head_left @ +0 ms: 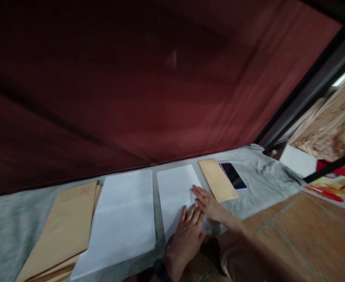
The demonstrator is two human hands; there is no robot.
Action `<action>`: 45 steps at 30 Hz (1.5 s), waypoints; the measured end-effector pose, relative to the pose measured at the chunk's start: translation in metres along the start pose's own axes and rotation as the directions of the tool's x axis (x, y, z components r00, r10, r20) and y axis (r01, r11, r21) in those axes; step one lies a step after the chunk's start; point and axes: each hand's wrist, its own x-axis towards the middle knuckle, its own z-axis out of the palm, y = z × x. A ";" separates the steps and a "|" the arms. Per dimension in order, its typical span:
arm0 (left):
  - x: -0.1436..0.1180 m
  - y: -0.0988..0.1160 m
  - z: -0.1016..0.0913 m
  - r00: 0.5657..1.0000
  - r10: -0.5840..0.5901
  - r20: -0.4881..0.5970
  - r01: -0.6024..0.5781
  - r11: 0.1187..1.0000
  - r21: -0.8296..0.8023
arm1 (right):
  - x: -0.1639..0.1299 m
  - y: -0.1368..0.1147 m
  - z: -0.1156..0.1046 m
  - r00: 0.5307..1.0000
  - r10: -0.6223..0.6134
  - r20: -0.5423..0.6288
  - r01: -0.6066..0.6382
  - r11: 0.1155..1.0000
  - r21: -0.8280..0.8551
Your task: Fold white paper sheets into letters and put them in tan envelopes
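A narrow white sheet of paper [175, 188], seemingly folded, lies on a grey cloth. My left hand [188, 231] rests on its near part, fingers stretched out and palm down. Beside it, my right hand [210, 204] lies flat across the sheet's right edge, its fingertips close to those of the left. Neither hand grips anything. To the left is a wider stack or sheet of white paper [125, 213]. Just right of my right hand lies a small brown envelope [217, 179], with a dark-screened phone [233, 175] in a pale purple case next to it.
Large brown envelopes [63, 223] are stacked at the left, touching the wide white paper. The grey cloth [266, 180] covers a narrow ledge against a dark red fabric wall [149, 98]. A black frame bar [301, 86] slants at the right, above a tiled floor [307, 235].
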 end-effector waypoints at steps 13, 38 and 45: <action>-0.009 -0.016 0.021 0.995 -0.002 -0.100 0.035 0.943 0.330 | -0.014 -0.025 -0.032 1.000 0.011 0.012 -0.012 0.997 0.074; -0.016 -0.001 0.005 0.994 -0.102 -0.029 0.106 0.966 0.234 | -0.040 -0.022 -0.043 0.932 -0.151 0.330 0.128 0.988 0.090; -0.005 -0.023 0.003 0.977 -0.122 -0.175 0.149 0.976 0.156 | -0.048 -0.025 -0.035 0.935 -0.161 0.315 0.177 0.984 -0.022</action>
